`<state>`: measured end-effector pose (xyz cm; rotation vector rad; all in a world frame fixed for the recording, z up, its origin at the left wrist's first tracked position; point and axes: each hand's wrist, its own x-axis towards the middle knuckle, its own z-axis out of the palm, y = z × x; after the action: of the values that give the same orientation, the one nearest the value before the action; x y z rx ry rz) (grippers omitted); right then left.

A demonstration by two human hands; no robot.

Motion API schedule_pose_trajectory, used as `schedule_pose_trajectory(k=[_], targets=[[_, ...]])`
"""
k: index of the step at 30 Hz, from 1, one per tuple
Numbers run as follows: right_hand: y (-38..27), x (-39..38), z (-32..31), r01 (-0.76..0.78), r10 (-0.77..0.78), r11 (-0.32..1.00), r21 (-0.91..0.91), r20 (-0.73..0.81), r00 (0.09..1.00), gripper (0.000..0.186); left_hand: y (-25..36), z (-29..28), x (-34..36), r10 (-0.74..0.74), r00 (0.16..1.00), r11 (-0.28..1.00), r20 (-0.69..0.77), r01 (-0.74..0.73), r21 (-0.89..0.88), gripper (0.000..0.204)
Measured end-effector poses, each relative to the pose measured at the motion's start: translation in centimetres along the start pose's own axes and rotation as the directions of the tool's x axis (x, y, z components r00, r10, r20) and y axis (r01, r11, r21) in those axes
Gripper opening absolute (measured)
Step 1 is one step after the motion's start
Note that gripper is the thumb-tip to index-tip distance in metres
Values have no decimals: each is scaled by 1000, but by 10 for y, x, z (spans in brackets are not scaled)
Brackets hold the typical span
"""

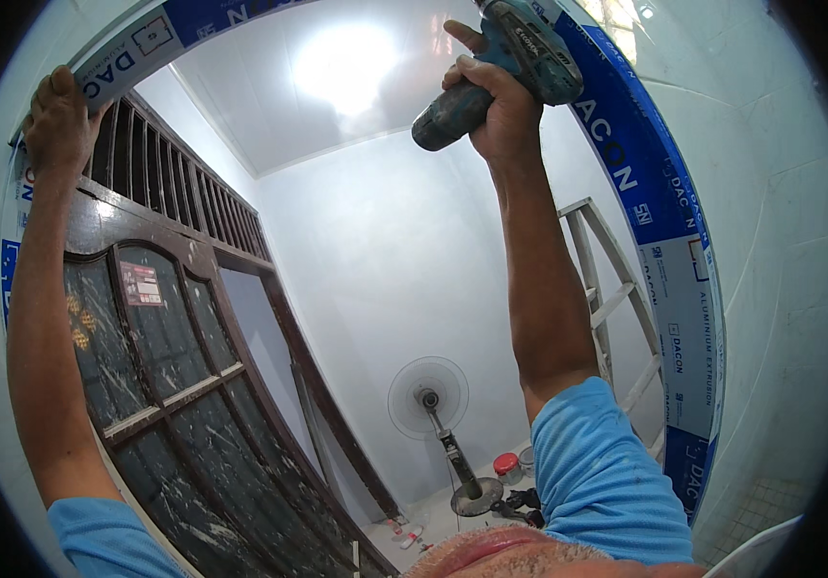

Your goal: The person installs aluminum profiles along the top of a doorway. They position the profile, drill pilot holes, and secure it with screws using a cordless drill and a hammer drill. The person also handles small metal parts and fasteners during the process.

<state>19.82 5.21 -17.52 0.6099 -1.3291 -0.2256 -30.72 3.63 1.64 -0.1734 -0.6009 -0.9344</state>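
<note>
An aluminium frame (659,226), wrapped in blue and white printed film, runs up the right side and across the top around an opening. Raised at the upper left, my left hand (57,130) has its fingers curled over the frame's corner. My right hand (505,111) is lifted high beside the frame's upper right part and grips a teal and black cordless drill (539,53) by its handle. One finger of that hand stretches out along the tool. The drill's front end is cut off by the picture's top edge.
Beyond the opening, a dark wooden door (173,356) with glass panes stands at left under a slatted vent (178,164). A standing fan (430,397), a red-lidded container (507,467) and a stepladder (616,303) are farther inside. White tiled wall (770,241) flanks the frame at right.
</note>
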Motion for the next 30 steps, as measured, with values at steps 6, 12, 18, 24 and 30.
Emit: schedule_pose_trajectory(k=[6, 12, 18, 24, 30], targets=[[3, -1, -4, 10, -11, 990, -142, -6, 1000, 63, -2, -2, 2, 2, 999, 1000, -43, -3, -28, 76], [19, -4, -13, 200, -179, 735, -648, 99, 979, 59, 1, -11, 4, 5, 998, 1000, -65, -6, -17, 73], [33, -3, -5, 88, -93, 980, -180, -20, 995, 61, 0, -11, 4, 10, 998, 999, -60, -13, -47, 73], [14, -2, 5, 48, -55, 979, -198, -31, 998, 33, 3, -16, 4, -18, 999, 999, -50, 15, -48, 71], [14, -1, 2, 30, -38, 944, -328, -17, 999, 40, 2, -10, 4, -20, 1000, 999, -12, 19, -45, 73]])
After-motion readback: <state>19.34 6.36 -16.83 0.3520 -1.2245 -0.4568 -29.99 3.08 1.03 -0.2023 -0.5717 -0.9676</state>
